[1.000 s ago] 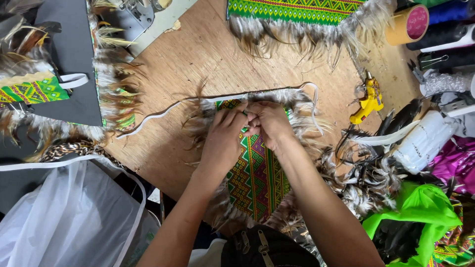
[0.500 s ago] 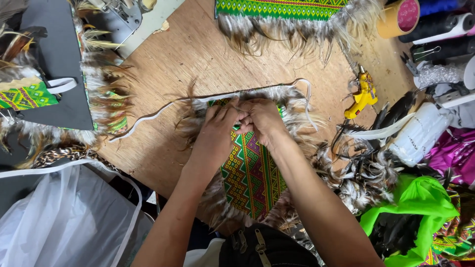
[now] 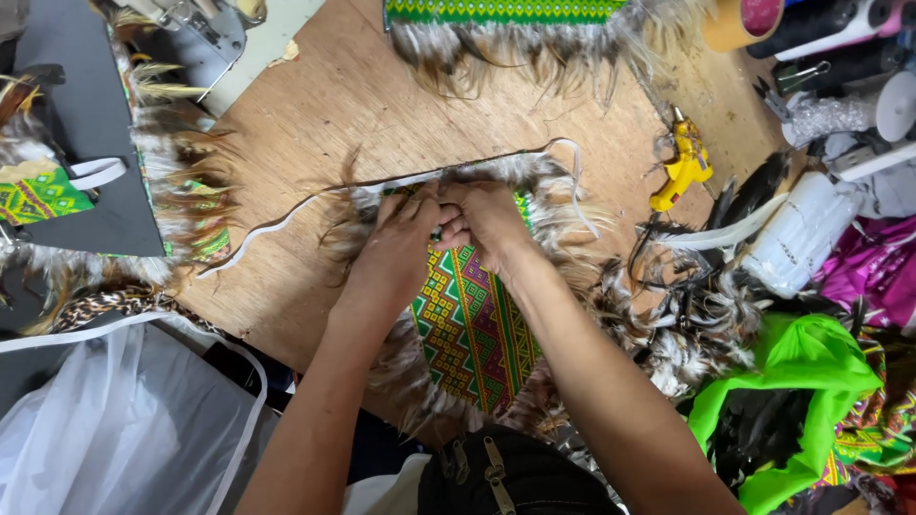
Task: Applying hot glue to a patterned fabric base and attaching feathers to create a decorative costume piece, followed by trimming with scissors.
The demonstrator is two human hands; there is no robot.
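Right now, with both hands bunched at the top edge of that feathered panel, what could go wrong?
The left hand and right hand press the patterned feathered panel beside its white strap; the loose strap might snag or twist. The panel overhangs the wooden table edge and could slip. The yellow glue gun lies close to loose feathers.

place: craft workshop | signs: wooden worktable (image 3: pixel 382 105); yellow glue gun (image 3: pixel 679 170); thread spools (image 3: pixel 821 24); feather trims (image 3: pixel 534 43)
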